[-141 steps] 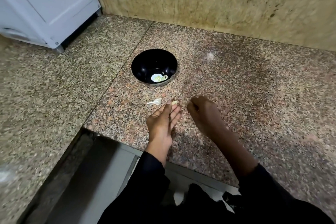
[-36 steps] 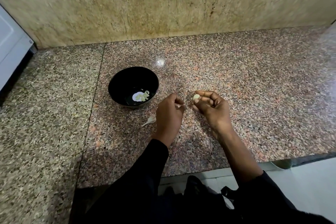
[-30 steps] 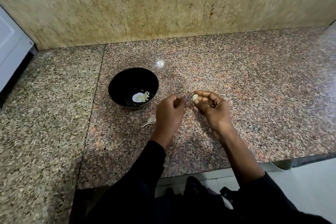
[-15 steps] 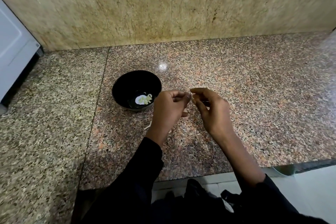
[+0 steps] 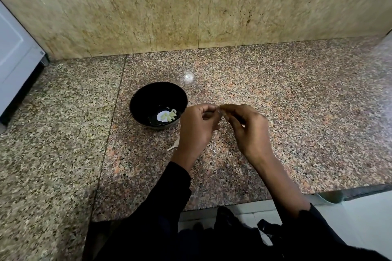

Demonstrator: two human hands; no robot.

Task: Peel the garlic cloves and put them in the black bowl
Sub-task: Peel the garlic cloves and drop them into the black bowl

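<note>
Here both hands' fingers meet curled, clove hidden; pale peeled cloves lie in black bowl.

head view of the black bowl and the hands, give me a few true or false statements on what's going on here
1. The round black bowl stands upright on the speckled granite counter. True.
2. The bowl is empty. False: a few pale peeled garlic cloves lie at its bottom.
3. The left hand and right hand meet at their fingertips, just right of the bowl. True.
4. Both hands rest flat on the counter. False: they are raised, fingers curled together as if pinching something small; what they hold is hidden.
5. A pale scrap of garlic skin lies on the counter beside the left hand's wrist. True.
6. The bowl touches the beige stone wall. False: bare counter lies between them.
</note>
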